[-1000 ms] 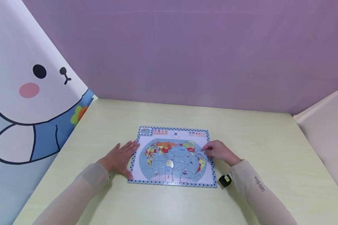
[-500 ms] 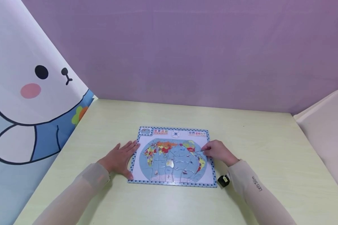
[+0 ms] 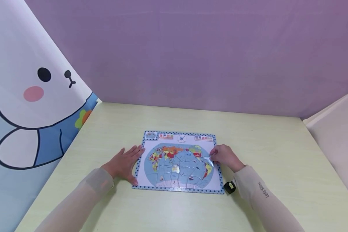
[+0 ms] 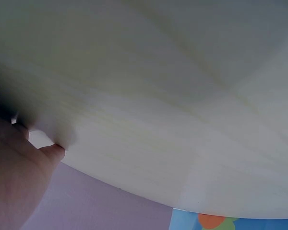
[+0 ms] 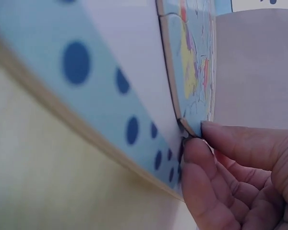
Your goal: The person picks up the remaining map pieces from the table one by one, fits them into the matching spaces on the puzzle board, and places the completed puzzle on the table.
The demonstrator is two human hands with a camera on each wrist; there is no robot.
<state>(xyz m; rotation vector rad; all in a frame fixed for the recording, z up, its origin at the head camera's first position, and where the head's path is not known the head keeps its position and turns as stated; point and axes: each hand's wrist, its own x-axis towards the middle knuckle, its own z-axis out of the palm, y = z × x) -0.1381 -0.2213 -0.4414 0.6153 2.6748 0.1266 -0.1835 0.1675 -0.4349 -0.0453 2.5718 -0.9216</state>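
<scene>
A world map jigsaw puzzle [image 3: 179, 190] with a blue dotted border lies flat on the table. At its right side my right hand [image 3: 226, 158] pinches a blue puzzle piece [image 3: 209, 161] between thumb and fingers. That same piece [image 5: 195, 125] shows up close in the right wrist view, its corner caught by the thumb and fingertips and slightly tilted. Spread fingers of my left hand [image 3: 123, 164] rest along the puzzle's left edge. The left wrist view catches only part of the left hand [image 4: 19, 167], and the puzzle is hardly visible there.
A small black object with a pale label [image 3: 229, 187] sits at the right wrist, by the puzzle's lower right corner. Pale wood tabletop [image 3: 174, 212] surrounds the puzzle. Behind it rises a purple backdrop [image 3: 191, 58], with a cartoon-printed sheet [image 3: 14, 129] on the left.
The pinched piece has tilted and now catches the light, while my right hand has shifted only slightly. My left hand has stayed in place on the puzzle's edge.
</scene>
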